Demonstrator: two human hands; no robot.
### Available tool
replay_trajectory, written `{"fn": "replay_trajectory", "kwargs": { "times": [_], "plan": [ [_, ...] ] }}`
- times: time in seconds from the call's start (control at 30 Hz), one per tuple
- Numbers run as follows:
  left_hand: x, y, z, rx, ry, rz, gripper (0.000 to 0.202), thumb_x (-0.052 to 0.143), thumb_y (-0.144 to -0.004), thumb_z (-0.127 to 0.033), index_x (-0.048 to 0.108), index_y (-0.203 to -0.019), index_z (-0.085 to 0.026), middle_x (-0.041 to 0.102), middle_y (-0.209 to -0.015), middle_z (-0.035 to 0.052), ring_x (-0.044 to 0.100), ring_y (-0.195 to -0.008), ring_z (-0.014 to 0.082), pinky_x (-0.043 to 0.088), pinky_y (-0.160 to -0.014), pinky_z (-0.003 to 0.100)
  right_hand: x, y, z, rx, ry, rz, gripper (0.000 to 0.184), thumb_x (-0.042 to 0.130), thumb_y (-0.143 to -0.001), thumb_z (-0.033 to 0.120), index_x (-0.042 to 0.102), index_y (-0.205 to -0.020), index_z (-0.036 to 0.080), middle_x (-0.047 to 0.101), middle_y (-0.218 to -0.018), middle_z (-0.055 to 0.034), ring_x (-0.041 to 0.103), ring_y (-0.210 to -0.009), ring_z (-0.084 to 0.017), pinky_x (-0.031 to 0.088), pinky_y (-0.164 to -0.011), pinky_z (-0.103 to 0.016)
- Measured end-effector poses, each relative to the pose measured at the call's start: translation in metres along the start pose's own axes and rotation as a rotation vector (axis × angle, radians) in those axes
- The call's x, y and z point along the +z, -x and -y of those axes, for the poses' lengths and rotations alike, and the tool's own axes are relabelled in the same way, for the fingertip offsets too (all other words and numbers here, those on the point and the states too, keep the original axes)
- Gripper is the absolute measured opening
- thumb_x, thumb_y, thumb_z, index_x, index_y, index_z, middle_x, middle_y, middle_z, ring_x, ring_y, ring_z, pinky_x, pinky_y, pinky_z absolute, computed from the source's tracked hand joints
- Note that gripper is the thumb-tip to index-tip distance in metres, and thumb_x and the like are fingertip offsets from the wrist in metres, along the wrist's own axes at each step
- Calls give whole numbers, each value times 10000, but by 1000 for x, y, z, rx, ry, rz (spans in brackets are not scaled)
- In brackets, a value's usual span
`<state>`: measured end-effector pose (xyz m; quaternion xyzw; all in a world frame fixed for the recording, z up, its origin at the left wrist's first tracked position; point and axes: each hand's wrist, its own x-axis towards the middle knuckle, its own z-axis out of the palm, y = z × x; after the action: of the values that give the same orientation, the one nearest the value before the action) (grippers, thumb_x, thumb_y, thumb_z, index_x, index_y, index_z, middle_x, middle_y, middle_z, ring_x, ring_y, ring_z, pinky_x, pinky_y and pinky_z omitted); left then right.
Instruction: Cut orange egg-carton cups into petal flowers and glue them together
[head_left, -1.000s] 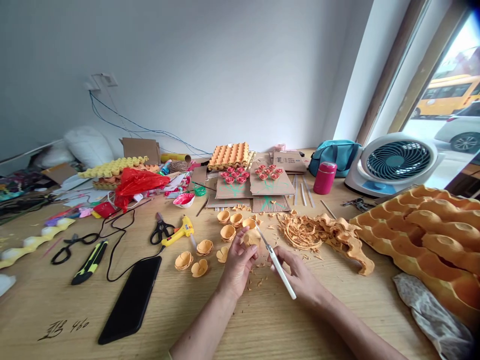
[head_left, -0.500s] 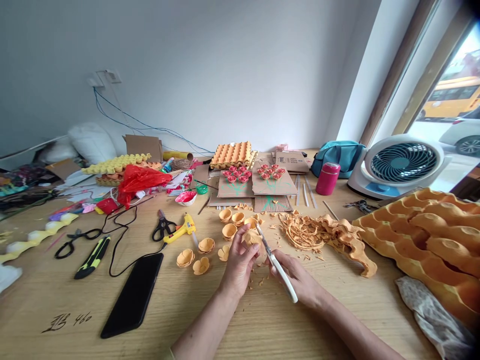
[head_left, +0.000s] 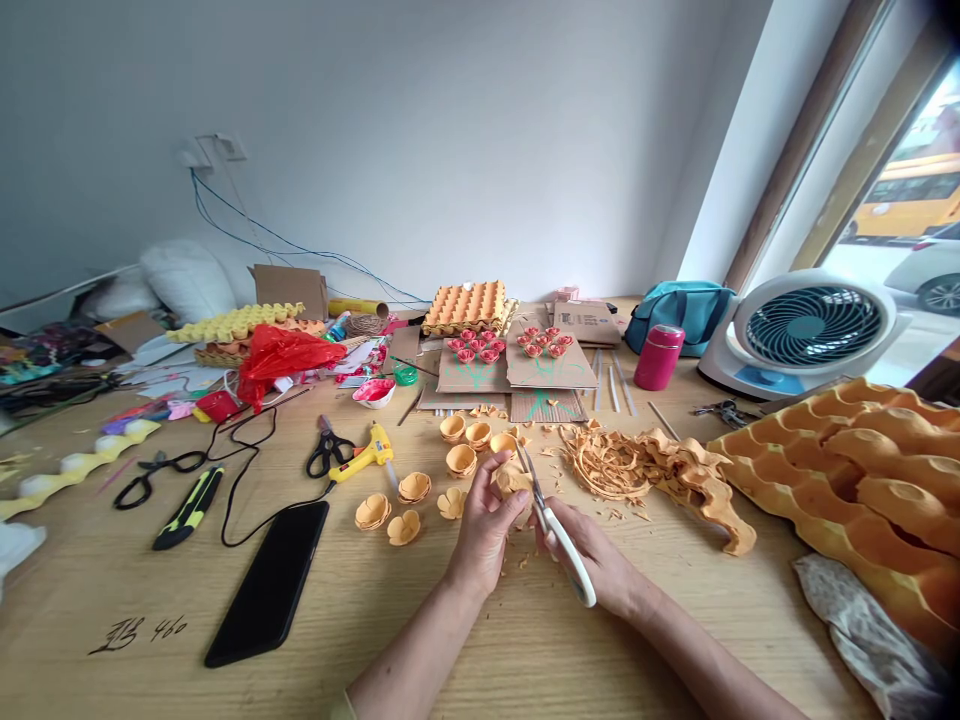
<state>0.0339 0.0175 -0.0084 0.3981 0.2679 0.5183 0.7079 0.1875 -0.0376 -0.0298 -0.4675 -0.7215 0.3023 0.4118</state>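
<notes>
Taking the egg-tray cup [head_left: 510,480] in hand as the dial's centre, with twelve toward the wall, the work looks like trimming that cup's rim into petals. The left hand [head_left: 484,530] pinches the cup between thumb and fingers above the wooden table [head_left: 420,640]. The right hand [head_left: 589,555] has its fingers wrapped on white-handled scissors [head_left: 568,555], blades at the cup's three-o'clock edge; whether they bite is too small to tell. Petal-cut cups [head_left: 403,528] lie toward half past eight, stacked cups [head_left: 460,460] around ten. A heap of pulp trimmings [head_left: 604,465] sits at three, the large orange egg tray [head_left: 847,480] beyond it. The next move seems to call for a short, controlled snip, with the left fingertips clear of the blades and pressing lightly so the thin wall keeps its shape.
</notes>
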Motion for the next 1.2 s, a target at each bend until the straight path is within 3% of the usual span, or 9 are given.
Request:
{"fn": "replay_trajectory", "kwargs": {
  "times": [0.3, 0.7, 1.2],
  "plan": [
    [2, -1, -4, -28, 50, 38, 554, 852, -642, -230, 604, -1138, -244, 645, -846, -40, 562, -720, 96, 453, -718, 235, -1, 1, -3, 14, 33, 5, 393, 365, -995, 565, 487, -858, 218, 560, -851, -36, 509, -812, -213, 412, -783, -362],
    [-3, -2, -4, -55, 85, 27, 567, 854, -651, -221, 619, -1166, -260, 621, -799, -53, 520, -666, 68, 450, -709, 214, -1, 1, 2, 41, 42, -13, 420, 356, -970, 584, 453, -794, 215, 545, -822, -43, 478, -795, -217, 404, -762, -366],
    [-7, -6, -4, 12, 73, -13, 529, 833, -683, -249, 639, -1173, -286, 636, -940, -23, 543, -742, 74, 459, -716, 196, -2, 1, 4, 59, 87, -15, 419, 355, -977, 554, 457, -766, 207, 549, -781, -37, 483, -746, -200, 386, -709, -340]
  ]
}}
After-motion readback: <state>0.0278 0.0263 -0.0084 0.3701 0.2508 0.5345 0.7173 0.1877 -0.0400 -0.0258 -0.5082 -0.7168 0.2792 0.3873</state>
